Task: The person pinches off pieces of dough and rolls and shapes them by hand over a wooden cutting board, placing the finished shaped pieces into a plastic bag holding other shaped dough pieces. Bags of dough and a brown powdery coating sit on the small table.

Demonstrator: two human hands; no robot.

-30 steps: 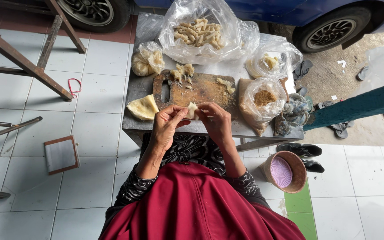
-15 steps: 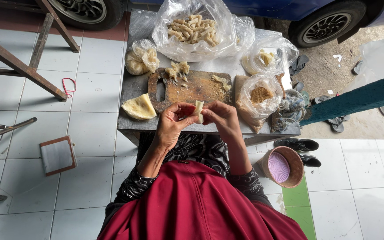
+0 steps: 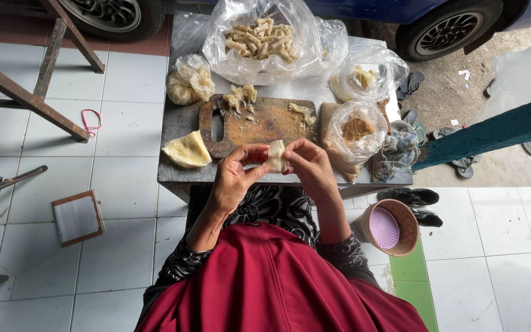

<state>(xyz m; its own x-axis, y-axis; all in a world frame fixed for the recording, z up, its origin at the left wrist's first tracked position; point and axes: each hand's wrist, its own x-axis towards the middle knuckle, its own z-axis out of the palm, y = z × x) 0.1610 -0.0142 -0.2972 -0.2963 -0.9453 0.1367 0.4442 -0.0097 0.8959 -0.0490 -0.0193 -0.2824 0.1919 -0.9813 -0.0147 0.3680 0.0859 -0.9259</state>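
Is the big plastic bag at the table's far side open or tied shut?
Open: the big plastic bag gapes wide, rolled pieces showing inside.

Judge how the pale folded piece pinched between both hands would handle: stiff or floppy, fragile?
The pale folded piece looks thin and folded over, so probably soft and floppy. The left hand and right hand pinch it with fingertips, suggesting it is light and possibly tears easily.

The wrap [image 3: 276,155] is half covered by the fingers of the left hand [image 3: 232,178] and right hand [image 3: 311,169], so its filling cannot be seen. The near edge of the tabletop [image 3: 176,132] is hidden behind both hands. The top edge cuts the two car wheels [image 3: 115,13].
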